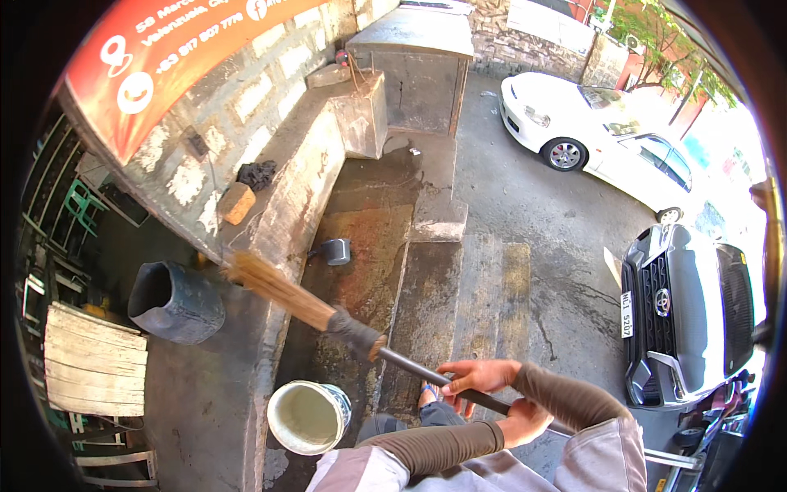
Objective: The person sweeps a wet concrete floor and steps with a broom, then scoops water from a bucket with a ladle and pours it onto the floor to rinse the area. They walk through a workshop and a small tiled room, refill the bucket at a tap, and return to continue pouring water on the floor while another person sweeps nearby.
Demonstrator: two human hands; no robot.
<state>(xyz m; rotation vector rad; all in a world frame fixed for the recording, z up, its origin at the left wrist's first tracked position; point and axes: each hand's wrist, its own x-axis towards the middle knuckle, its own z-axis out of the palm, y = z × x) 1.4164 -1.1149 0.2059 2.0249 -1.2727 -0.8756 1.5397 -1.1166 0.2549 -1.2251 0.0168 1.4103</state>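
Observation:
A long-handled stick broom (pixel 283 289) points up and to the left, its tan bristles bound to the dark handle with a black wrap. My right hand (pixel 479 376) grips the handle further forward, thumb and fingers around it. My left hand (pixel 527 423) is closed on the handle behind it, its fingers partly hidden. The bristles are raised near the low concrete ledge (pixel 307 193). Below the broom stands a white pail (pixel 275 426) of cloudy liquid. A grey-blue dipper (pixel 337 252) lies on the wet concrete floor beyond the broom.
A dark, cut-open drum (pixel 193 307) stands at left, near wooden boards (pixel 94 361). An orange-brown block (pixel 237 203) and black cloth (pixel 257 175) rest on the ledge. Concrete steps (pixel 484 303) run along the middle. A white car (pixel 594 135) and a dark-grilled vehicle (pixel 684 316) are parked at right.

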